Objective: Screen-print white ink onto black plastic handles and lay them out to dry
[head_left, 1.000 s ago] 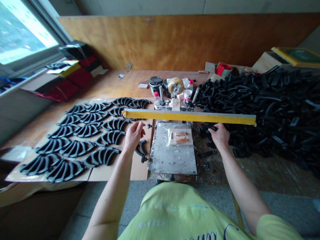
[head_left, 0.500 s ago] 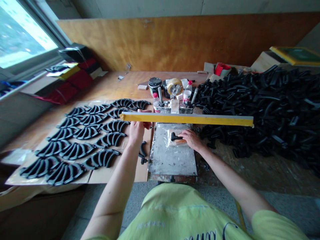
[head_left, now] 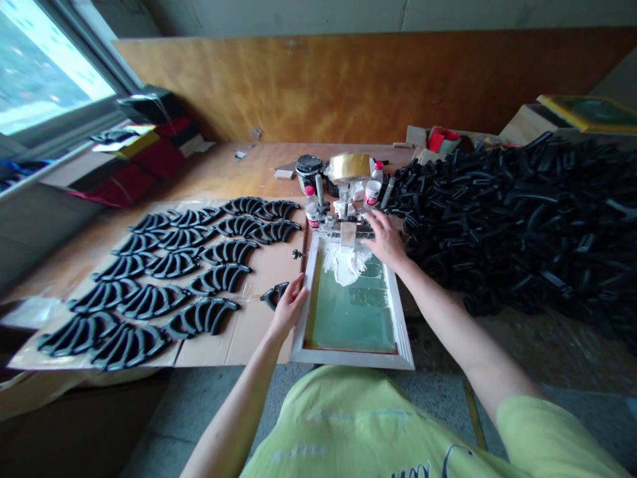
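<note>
Left hand (head_left: pixel 287 307), right hand (head_left: pixel 387 240) at silkscreen frame (head_left: pixel 348 358) — white ink (head_left: pixel 346 264), seemingly, inside.

Right there, a green silkscreen mesh (head_left: pixel 351 318) with white ink (head_left: pixel 347 263) smeared across its top! Left of the mesh, matte black curved plastic handles (head_left: pixel 199 316) fan out in rows; to its right, a glossy black heap of handles (head_left: pixel 517 212).

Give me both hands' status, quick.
Left hand: open, against the screen-printing frame, holding nothing visible.
Right hand: open, fingers spread, holding nothing visible.
</note>
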Tool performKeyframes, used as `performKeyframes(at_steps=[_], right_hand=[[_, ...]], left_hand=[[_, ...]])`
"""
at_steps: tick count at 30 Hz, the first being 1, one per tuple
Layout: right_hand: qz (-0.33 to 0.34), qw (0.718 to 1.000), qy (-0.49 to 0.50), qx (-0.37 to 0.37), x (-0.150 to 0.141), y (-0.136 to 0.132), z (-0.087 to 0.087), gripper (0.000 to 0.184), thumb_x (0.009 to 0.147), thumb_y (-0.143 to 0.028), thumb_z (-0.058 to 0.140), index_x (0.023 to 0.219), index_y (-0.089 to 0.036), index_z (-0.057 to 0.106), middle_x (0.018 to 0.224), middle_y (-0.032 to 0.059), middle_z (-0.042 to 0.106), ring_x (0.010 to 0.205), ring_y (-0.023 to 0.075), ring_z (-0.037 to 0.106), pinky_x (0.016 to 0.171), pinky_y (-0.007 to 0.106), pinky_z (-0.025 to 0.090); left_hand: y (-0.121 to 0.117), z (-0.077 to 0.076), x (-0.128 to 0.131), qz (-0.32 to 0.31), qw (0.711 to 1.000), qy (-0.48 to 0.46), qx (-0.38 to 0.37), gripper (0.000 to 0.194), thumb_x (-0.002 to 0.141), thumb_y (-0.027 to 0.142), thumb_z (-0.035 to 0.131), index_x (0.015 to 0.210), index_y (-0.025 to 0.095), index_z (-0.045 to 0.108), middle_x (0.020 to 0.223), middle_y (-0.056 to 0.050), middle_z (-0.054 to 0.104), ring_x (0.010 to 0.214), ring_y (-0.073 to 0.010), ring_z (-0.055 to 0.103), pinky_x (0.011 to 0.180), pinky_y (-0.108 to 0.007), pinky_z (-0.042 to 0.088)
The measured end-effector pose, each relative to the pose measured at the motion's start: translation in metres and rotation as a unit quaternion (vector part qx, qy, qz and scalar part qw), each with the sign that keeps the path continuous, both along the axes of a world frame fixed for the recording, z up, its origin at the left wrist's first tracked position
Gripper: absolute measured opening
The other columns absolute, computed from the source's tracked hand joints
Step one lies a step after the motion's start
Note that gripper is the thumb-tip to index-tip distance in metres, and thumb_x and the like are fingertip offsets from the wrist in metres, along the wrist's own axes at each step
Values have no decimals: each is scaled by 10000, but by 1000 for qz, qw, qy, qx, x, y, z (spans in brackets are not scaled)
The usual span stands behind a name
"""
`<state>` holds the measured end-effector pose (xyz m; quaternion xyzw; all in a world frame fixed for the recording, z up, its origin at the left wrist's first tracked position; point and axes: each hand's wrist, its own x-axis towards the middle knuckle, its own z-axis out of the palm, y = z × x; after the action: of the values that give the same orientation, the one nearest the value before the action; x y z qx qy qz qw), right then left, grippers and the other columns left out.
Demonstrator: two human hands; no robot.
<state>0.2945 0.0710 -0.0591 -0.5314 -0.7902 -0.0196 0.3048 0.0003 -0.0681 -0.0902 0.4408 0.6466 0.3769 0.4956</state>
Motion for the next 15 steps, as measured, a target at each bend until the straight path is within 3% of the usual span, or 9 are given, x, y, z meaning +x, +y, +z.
performKeyframes(at_steps=[2, 6, 8, 11, 13, 15], right_hand=[[42, 998, -42, -5, -34, 6, 3, 530, 741, -170, 729, 1242, -165, 559, 1266, 143, 539, 1162, 303, 489, 977, 434, 423], [74, 987, -96, -102, -64, -5, -7, 126, 816, -118, 607, 933, -162, 622, 937, 114, 630, 952, 260, 533, 829, 365, 431], [102, 979, -112, -138, -59, -21, -14, 118, 829, -83, 542, 847, -170, 620, 857, 95, 631, 902, 241, 534, 774, 332, 418], [208, 961, -126, -132, -42, -46, -14, 208, 798, -20, 488, 802, -177, 624, 825, 76, 631, 881, 220, 531, 753, 304, 399], [283, 941, -127, -134, -32, -53, -10, 231, 775, -5, 487, 788, -187, 629, 806, 57, 632, 860, 205, 533, 744, 290, 388], [303, 932, -126, -154, -28, -51, -4, 194, 769, -39, 528, 768, -202, 632, 784, 33, 631, 822, 193, 540, 707, 278, 375]], left_hand=[[2, -24, 0, 5, 1000, 0, -11, 711, 732, 567, 642, 1331, 198, 540, 747, -11, 651, 633, -158, 592, 555, -242, 447], [6, -53, -3, -7, 1000, -2, -3, 698, 772, 560, 606, 1360, 196, 508, 810, -19, 654, 670, -150, 595, 594, -239, 452], [6, -58, -5, -21, 1000, -3, 3, 681, 798, 565, 580, 1367, 200, 499, 833, -24, 653, 700, -152, 600, 616, -238, 455], [5, -59, -6, -25, 1000, -3, 1, 675, 806, 571, 573, 1370, 208, 497, 855, -31, 658, 724, -159, 606, 631, -241, 459], [4, -58, -6, -23, 1000, -7, -1, 675, 806, 573, 574, 1367, 206, 501, 864, -37, 662, 732, -164, 611, 632, -243, 461], [4, -56, -6, -26, 1000, -8, 0, 668, 812, 573, 568, 1364, 203, 499, 867, -40, 662, 737, -164, 612, 624, -241, 457]])
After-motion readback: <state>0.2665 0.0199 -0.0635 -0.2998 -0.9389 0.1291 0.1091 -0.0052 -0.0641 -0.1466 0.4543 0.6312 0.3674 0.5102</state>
